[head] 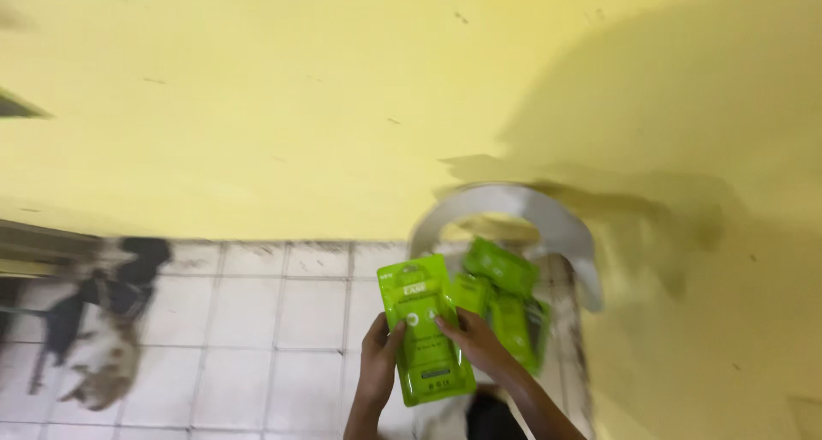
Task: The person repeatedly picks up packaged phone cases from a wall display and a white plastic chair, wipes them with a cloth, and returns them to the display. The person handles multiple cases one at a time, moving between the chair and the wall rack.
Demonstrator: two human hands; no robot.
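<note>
Yellow wall [360, 106] fills the far field and the right side, meeting a floor of pale square tiles [282, 320] with dark grout. Near centre, both hands grip one flat bright-green packet [425, 330], held upright and slightly tilted: the left hand [379, 354] clasps its left edge, thumb across the face, and the right hand [473, 337] closes on its right edge — fingers curled behind. Just right of it and partly behind the right hand lies a loose cluster of similar green packets [501, 290], resting in a container with a curved grey rim [548, 213]; its depth cannot be told. Far left on the tiles sits a blurred dark-and-white heap [103, 329], well apart from the hands.
</note>
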